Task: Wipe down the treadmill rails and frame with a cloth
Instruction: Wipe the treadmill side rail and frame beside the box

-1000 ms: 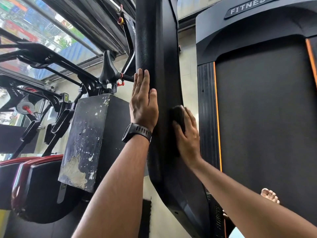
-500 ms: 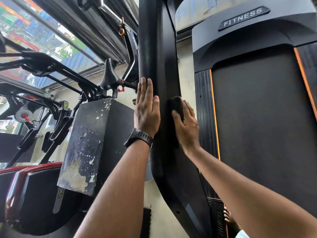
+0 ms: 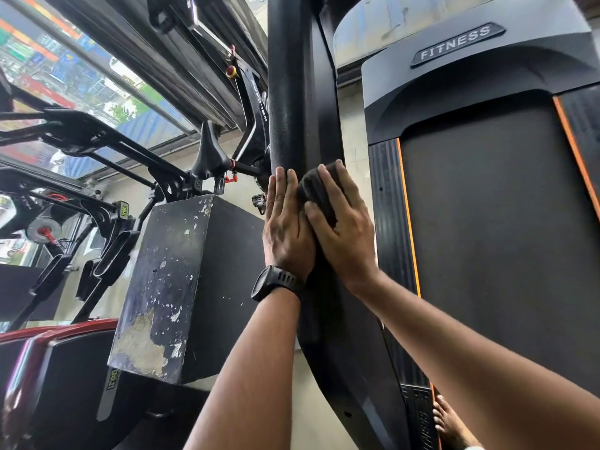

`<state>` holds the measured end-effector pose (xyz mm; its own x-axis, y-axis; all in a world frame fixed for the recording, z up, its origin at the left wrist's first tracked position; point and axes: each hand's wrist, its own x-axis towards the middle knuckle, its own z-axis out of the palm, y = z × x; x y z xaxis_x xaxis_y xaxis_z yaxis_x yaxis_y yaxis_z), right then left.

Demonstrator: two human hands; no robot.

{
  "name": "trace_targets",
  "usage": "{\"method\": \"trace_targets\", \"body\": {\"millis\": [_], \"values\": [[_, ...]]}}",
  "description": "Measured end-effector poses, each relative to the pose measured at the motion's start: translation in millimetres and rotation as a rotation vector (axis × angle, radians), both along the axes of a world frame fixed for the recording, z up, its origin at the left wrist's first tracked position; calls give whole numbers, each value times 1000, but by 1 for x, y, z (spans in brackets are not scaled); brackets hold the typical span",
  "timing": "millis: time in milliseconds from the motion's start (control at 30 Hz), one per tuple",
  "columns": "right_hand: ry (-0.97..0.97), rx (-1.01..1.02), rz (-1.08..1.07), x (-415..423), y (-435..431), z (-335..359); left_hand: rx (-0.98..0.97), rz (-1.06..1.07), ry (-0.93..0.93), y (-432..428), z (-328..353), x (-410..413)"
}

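Head view, looking along the black treadmill rail (image 3: 292, 92), which runs from near bottom centre to the far top edge.

Left hand (image 3: 285, 228): flat and wide, fingers straight and together, palm laid on the rail's left face. Black watch (image 3: 276, 284) on that wrist.

Right hand (image 3: 344, 232): holds the dark cloth (image 3: 316, 190) wadded against the rail's right edge, fingers curved over it, thumb tucked against its left side. The two hands touch side by side.

Room: the rail is bare beyond the fingertips. To its right, a narrow strip of pale floor (image 3: 354, 131) separates it from the ribbed side strip (image 3: 388, 222) with its orange edge and from the belt (image 3: 487, 238). To its left, a worn, paint-chipped box (image 3: 159, 287) stands near the left hand. A bare foot (image 3: 449, 423) shows near the deck's edge at bottom right.
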<state>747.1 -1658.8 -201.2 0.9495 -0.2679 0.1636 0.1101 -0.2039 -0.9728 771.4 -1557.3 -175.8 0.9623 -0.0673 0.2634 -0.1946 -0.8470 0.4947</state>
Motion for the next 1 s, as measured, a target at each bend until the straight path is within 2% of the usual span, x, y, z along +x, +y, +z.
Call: {"method": "trace_targets", "body": {"millis": [67,200,367,533,567,700,767,867,900,1000], "values": [[56,-38,26,24,-7,-3,-4,2,2,-1,-1,0],[270,64,-21,41,-11,-2,22,-10,6,-1,-1,1],[58,-106,-57,29,3,18,-1,-10,-16,-1,0,2],[403,97,0,56,-17,-10,25,-25,-12,0,-4,3],[401,101,-2,45,-14,-11,25,-25,-9,0,-4,3],[144,137,-33,8,-2,-8,8,-29,-13,0,-2,2],[179,121,-26,24,-5,-19,12,-30,-15,-1,-2,2],[407,134,-29,30,-6,-32,19,-34,-18,-2,-4,2],[424,158,-46,19,-3,-31,21,-37,-20,-1,-4,2],[263,271,-110,-14,8,-26,31,-65,-37,0,-5,3]]}}
